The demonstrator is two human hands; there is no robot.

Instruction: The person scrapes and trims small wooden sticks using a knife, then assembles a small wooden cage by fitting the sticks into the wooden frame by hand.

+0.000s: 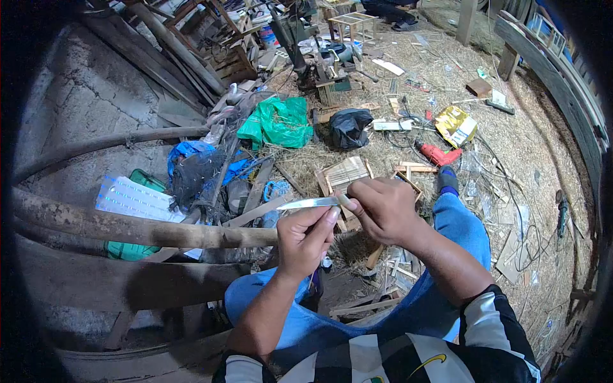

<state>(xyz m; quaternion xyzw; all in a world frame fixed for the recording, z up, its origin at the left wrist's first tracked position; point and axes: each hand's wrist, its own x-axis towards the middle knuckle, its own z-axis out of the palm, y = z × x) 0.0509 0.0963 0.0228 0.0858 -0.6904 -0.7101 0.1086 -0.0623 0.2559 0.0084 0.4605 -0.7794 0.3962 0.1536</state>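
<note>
My right hand [385, 207] grips the handle of a knife [311, 203], whose pale blade points left at chest height. Just below it, my left hand [306, 239] is closed, thumb and forefinger pinched together at the base of the blade. The fingers seem to hold a small thin piece, mostly hidden by them. Both hands hover over my blue-trousered knees [463, 223], above a floor of straw and wood scraps.
Thick bamboo poles [128, 226] run across the left, close to my left arm. On the straw ahead lie small slatted wooden frames [345, 172], a green plastic bag [278, 121], a black bag [350, 126], a red power drill [437, 153], a yellow packet [456, 124] and cables.
</note>
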